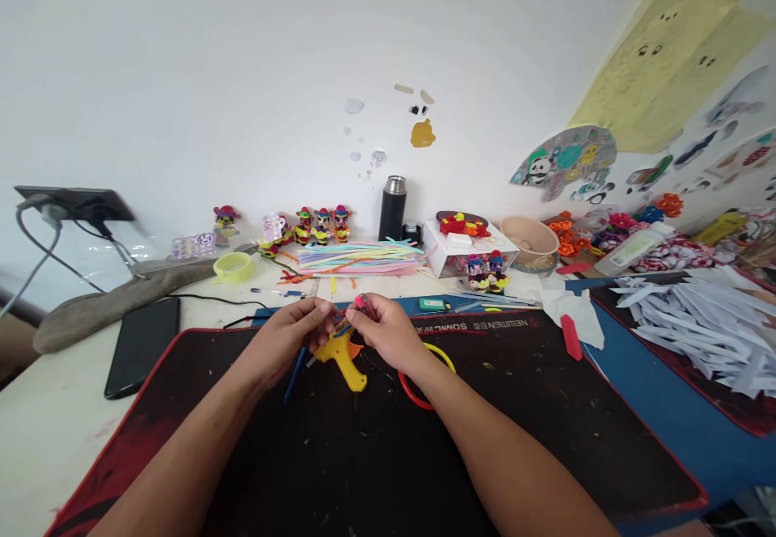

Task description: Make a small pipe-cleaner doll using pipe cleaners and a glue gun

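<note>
My left hand (303,328) and my right hand (386,328) come together over the dark desk mat (521,408), fingers pinched. Between the right thumb and fingers sits a small bright pink piece (362,301), with some red beside it; its kind is too small to tell. The left fingertips are closed close by, and what they hold is hidden. Just below the hands lies a yellow hot glue gun (348,365), partly covered by them. A thin blue stick (294,377) is left of it. Near the right wrist, a red and yellow ring (414,395) is partly hidden.
Small colourful figures (322,226) stand along the wall beside pastel pipe cleaners (357,259) and a black thermos (394,209). A phone (144,347) and a roll of tape (234,267) lie left. White paper strips (697,331) pile up right, past a white box (441,258).
</note>
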Tool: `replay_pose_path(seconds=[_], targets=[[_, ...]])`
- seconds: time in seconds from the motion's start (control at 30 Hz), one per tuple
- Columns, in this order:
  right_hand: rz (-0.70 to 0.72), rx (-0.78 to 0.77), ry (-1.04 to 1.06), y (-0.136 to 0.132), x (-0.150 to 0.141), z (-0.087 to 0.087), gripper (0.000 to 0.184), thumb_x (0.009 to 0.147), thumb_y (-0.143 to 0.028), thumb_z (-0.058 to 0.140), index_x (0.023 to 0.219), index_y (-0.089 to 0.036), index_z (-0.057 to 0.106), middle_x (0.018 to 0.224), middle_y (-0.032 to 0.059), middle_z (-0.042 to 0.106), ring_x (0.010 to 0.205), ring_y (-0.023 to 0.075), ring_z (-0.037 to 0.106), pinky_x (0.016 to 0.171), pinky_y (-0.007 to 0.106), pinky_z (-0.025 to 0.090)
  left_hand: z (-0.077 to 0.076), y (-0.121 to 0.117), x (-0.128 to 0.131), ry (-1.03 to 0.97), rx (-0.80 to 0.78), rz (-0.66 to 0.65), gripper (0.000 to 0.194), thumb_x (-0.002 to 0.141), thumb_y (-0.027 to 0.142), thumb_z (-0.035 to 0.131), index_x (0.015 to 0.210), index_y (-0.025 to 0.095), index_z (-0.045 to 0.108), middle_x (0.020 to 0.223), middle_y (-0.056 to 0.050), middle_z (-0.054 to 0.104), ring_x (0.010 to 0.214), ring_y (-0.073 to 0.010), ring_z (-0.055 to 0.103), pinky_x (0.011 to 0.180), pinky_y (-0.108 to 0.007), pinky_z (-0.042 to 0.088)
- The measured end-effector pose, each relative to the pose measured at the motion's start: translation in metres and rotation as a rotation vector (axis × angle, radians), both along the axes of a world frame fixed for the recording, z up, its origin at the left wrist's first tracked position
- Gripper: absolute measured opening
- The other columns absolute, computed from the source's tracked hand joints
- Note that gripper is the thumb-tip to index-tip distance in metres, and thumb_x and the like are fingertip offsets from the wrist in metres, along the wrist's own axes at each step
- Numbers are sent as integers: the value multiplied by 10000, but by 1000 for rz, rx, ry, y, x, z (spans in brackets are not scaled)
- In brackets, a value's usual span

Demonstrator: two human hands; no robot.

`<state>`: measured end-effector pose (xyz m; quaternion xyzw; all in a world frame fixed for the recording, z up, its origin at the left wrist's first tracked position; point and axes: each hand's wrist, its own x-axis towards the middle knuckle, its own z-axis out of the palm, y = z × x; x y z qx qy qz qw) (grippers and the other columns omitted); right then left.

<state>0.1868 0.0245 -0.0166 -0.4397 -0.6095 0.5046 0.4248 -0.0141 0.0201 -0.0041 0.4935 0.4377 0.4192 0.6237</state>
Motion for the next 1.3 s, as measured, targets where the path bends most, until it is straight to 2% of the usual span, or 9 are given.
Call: replay_pose_path(seconds=[0.2, 0.47, 0.83, 1.3], targets=[[-3, 4, -20, -1, 0, 0, 354, 903, -552, 714, 860, -215, 614, 638, -58, 445, 578, 133, 378, 542, 259, 317, 5, 0, 2, 22, -7, -4, 443, 669, 542, 972, 806, 191, 739, 690, 12, 642, 612, -134, 521, 561, -248, 401], [-9, -9, -14, 0, 0, 0, 357, 901, -559, 720, 854, -222, 611, 631, -56, 422, 572, 134, 367, 530, 258, 311, 3, 0, 1, -5, -27, 11, 450, 739, 601, 900, 778, 184, 733, 714, -8, 655, 604, -144, 536, 554, -261, 392], [-19, -6, -18, 3, 0, -5, 351, 902, -551, 711, 848, -217, 616, 627, -63, 416, 562, 128, 352, 530, 256, 300, 6, -2, 3, -23, -53, -17, 497, 690, 623, 927, 775, 181, 715, 706, 0, 645, 586, -130, 514, 552, -255, 378], [-23, -4, -36, 5, -1, -9, 334, 911, -533, 711, 853, -216, 625, 603, -60, 446, 560, 136, 392, 534, 259, 325, 4, -1, 4, -18, -53, -9, 464, 737, 609, 890, 781, 185, 707, 703, 3, 642, 579, -136, 517, 555, -263, 375]])
